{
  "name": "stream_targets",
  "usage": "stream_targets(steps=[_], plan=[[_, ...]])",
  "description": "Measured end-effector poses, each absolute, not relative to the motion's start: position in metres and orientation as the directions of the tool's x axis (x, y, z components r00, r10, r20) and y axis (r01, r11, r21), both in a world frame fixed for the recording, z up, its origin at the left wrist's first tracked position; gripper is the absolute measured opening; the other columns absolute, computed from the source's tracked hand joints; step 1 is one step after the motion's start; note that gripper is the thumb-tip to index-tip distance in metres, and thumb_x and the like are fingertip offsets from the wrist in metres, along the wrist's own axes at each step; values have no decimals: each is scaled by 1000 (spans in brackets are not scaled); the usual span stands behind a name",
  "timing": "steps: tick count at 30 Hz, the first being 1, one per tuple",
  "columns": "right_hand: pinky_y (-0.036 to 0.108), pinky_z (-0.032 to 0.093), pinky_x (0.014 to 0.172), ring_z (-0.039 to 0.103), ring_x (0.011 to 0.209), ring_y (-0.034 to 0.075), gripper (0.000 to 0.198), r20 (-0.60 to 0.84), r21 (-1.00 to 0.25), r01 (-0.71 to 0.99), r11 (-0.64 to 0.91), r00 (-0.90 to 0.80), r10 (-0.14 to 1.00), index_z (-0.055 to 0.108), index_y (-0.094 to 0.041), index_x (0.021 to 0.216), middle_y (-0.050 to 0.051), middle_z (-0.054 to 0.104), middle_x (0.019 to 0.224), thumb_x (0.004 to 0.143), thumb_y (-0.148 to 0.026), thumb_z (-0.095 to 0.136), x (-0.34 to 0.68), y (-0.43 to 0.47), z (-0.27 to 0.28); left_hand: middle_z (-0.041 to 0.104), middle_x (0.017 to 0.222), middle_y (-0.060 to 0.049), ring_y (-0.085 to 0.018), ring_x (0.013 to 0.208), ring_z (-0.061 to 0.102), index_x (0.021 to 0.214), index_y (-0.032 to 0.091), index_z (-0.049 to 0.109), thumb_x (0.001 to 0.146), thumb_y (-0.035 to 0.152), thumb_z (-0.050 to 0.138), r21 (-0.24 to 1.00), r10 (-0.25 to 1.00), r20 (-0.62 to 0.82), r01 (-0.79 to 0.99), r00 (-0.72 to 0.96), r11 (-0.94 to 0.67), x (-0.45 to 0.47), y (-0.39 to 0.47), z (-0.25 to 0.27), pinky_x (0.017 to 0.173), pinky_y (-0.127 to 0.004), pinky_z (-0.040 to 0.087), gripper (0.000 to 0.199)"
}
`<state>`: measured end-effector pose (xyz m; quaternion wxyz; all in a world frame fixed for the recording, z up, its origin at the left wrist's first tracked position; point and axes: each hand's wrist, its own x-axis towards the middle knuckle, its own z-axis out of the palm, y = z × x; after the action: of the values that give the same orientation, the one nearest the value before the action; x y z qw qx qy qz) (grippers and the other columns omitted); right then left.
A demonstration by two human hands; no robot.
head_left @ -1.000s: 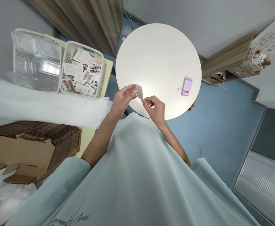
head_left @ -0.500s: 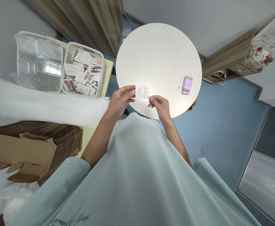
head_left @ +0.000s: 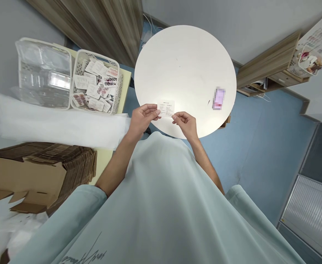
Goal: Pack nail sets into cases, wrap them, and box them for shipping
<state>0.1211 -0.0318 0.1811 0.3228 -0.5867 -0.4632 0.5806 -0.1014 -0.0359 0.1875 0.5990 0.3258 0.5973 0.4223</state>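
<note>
A small white card (head_left: 166,107) with printed lines of text is held up over the near edge of a round white table (head_left: 183,58). My left hand (head_left: 141,118) pinches the card's left side, thumb in front and fingers behind. At the card's lower right corner, my right hand (head_left: 187,124) closes thumb and fingertips on it. The text is too small to read. Farther right on the table lies a pixelated purple item (head_left: 218,98), with a small dark mark beside it.
To the left, a white basket (head_left: 77,66) holds many printed cards, beside another basket (head_left: 20,77) of clear plastic packaging. White wrapping (head_left: 94,126) and flat cardboard boxes (head_left: 34,178) lie nearer. A wooden shelf unit (head_left: 271,62) with a small basket stands at right.
The card has tilted slightly and shifted a little left and down. My left thumb now sits lower on its edge; both hands keep hold of it.
</note>
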Motion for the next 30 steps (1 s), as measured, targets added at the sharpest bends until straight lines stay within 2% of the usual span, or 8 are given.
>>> stream_targets(steps=[4, 7, 11, 14, 19, 21, 25, 30], plan=[[47, 66, 102, 74, 126, 30, 99, -283, -944, 231, -236, -199, 938, 66, -37, 155, 9, 70, 157, 70, -75, 100, 120, -29, 178, 86, 110, -10, -25, 95, 83, 114, 21, 78, 79, 56, 98, 842, 852, -523, -158, -8, 516, -107, -34, 183, 96, -43, 70, 53], [54, 62, 114, 64, 146, 34, 102, -233, -956, 247, -161, -299, 925, 56, -40, 166, 9, 58, 172, 78, -72, 96, 115, -26, 180, 87, 114, -12, -26, 98, 83, 119, 21, 80, 77, 55, 100, 783, 811, -572, -215, 120, 584, -111, -34, 181, 99, -46, 70, 58], [58, 57, 122, 55, 159, 35, 88, -222, -942, 322, -90, -401, 889, 53, -41, 168, 8, 56, 175, 92, -66, 88, 104, -22, 188, 87, 112, -12, -29, 99, 83, 122, 22, 83, 74, 56, 103, 726, 765, -597, -242, 242, 643, -116, -36, 177, 103, -52, 69, 62], [58, 57, 123, 56, 158, 34, 79, -221, -917, 397, -37, -430, 875, 53, -40, 168, 8, 59, 172, 98, -59, 83, 95, -19, 193, 86, 110, -13, -32, 103, 83, 122, 23, 84, 75, 58, 103, 727, 764, -594, -237, 253, 644, -121, -36, 175, 105, -55, 68, 62], [60, 54, 126, 61, 152, 35, 69, -185, -825, 553, 117, -460, 868, 56, -32, 164, 13, 65, 163, 101, -47, 80, 80, -12, 182, 82, 133, -14, -34, 126, 78, 127, 26, 83, 83, 68, 94, 839, 855, -513, -167, 69, 517, -134, -34, 175, 112, -51, 65, 62], [61, 52, 127, 59, 154, 37, 67, -189, -753, 631, 187, -480, 857, 57, -29, 165, 15, 64, 163, 103, -43, 79, 73, -9, 174, 82, 131, -13, -33, 129, 77, 128, 25, 82, 81, 68, 95, 867, 876, -480, -132, 36, 480, -141, -32, 174, 112, -48, 64, 65], [64, 50, 127, 54, 157, 40, 66, -211, -647, 710, 279, -517, 829, 54, -26, 167, 17, 61, 166, 105, -38, 74, 60, -4, 157, 82, 119, -12, -31, 120, 77, 126, 23, 82, 80, 60, 94, 893, 896, -443, -85, 5, 442, -156, -28, 164, 99, -42, 67, 60], [61, 51, 124, 59, 148, 41, 65, -260, -559, 769, 311, -519, 815, 55, -19, 164, 21, 60, 163, 103, -32, 73, 39, 3, 137, 82, 111, -10, -25, 95, 77, 118, 21, 83, 83, 45, 85, 896, 895, -439, 33, -81, 443, -174, -19, 130, 88, -41, 67, 43]])
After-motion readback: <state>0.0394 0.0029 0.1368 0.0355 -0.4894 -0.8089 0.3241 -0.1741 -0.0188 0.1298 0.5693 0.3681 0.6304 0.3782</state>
